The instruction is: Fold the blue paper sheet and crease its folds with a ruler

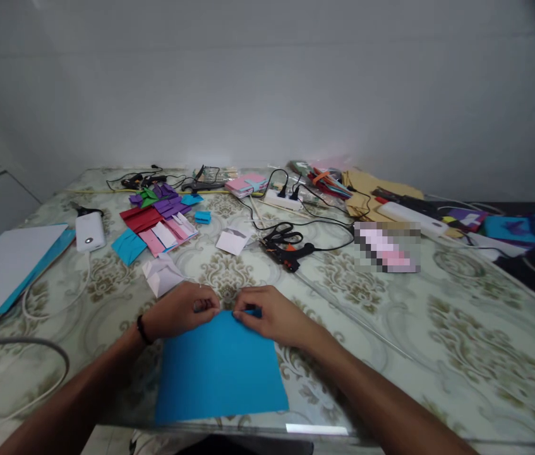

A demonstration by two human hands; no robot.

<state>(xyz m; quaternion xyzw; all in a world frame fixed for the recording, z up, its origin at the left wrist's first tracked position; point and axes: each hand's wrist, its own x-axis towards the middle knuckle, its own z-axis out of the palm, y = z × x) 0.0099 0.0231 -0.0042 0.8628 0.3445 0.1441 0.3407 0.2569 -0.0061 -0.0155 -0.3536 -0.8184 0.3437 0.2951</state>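
Observation:
A sheet of blue paper (222, 373) lies at the table's front edge, directly before me. Its far edge is pinched near the middle between thumb and fingers by my left hand (179, 311) and, a little to the right, by my right hand (274, 316). A bit of the sheet curls up under the right fingers. Just beyond my left hand is a folded white paper piece (160, 273), and a second one (234, 241) lies farther back. A glue gun (290, 254) and black-handled scissors (283, 234) rest beyond my right hand.
Folded coloured papers (156, 220) are spread at the back left, near a white power bank (90, 231). A white power strip (283, 200) with cables stands at the back. Stacked sheets (9, 259) lie left; a pixelated pink item (387, 248) lies right.

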